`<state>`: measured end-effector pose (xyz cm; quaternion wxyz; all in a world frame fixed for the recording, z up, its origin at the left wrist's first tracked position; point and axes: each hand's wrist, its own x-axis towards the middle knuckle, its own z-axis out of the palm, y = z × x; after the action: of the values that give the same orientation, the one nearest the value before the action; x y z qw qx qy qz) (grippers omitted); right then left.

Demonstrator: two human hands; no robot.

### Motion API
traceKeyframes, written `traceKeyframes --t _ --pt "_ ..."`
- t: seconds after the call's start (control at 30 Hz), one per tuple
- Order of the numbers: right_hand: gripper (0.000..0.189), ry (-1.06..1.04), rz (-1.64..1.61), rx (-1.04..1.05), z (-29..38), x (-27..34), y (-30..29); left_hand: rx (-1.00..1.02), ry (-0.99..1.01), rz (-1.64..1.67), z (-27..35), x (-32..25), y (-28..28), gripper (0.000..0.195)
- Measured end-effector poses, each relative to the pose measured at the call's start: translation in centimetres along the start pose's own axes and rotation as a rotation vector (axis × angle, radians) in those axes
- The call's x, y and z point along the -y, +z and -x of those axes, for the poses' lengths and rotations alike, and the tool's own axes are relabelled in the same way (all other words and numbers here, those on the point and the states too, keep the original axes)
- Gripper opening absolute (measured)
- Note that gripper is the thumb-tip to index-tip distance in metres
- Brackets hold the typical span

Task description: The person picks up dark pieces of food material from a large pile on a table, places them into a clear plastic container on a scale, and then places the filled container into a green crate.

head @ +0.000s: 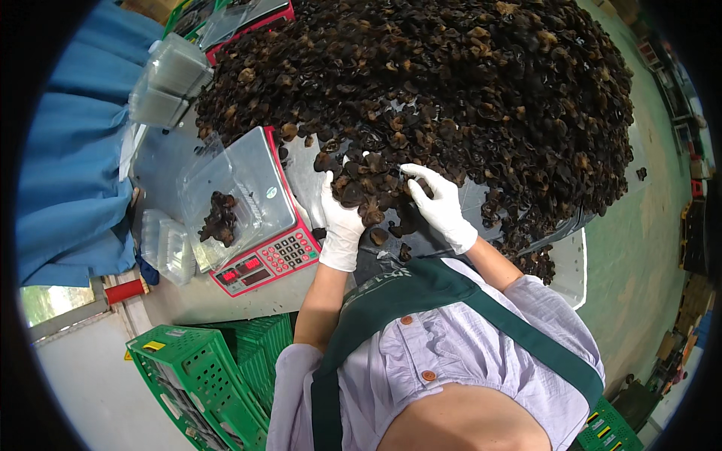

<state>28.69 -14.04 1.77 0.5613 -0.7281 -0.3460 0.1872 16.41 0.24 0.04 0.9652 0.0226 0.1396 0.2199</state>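
A large heap of dark wood ear mushrooms [451,73] covers the table before me. My left hand [342,225], in a white glove, holds a cluster of wood ear mushrooms [366,186] at the heap's near edge. On the cluster's right side is my right hand [437,203], also gloved, thumb and fingers curved around a small dark piece, partly hidden. Left of my hands stands a red electronic scale [271,262] with a lit display. An open clear plastic clamshell box [248,197] lies on its plate, with a small clump of mushrooms [219,220] inside.
Stacked clear plastic boxes [169,79] stand at the upper left, more boxes [166,248] left of the scale. Green plastic crates [197,372] are below the table edge. Under the right edge is a white tub [569,265]. A blue curtain [79,152] hangs far left.
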Motion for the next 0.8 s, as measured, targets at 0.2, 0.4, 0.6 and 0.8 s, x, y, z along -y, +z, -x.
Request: traceKeyframes --t 0.2,0.4,0.6,0.8 --pt "0.03 -0.024 -0.017 -0.003 0.0 0.1 0.7 -0.013 -0.021 0.015 0.2 -0.1 0.4 0.051" --pt "0.031 0.005 0.026 -0.002 -0.1 0.0 0.6 -0.059 0.002 0.006 0.5 0.0 -0.1 0.049" --pt "0.034 -0.296 0.147 -0.059 -1.2 1.7 0.9 -0.129 -0.03 0.052 0.6 0.4 0.6 0.049" --pt "0.034 -0.43 0.403 0.046 -2.9 2.2 2.7 -0.11 -0.041 0.113 0.6 0.9 0.5 0.048"
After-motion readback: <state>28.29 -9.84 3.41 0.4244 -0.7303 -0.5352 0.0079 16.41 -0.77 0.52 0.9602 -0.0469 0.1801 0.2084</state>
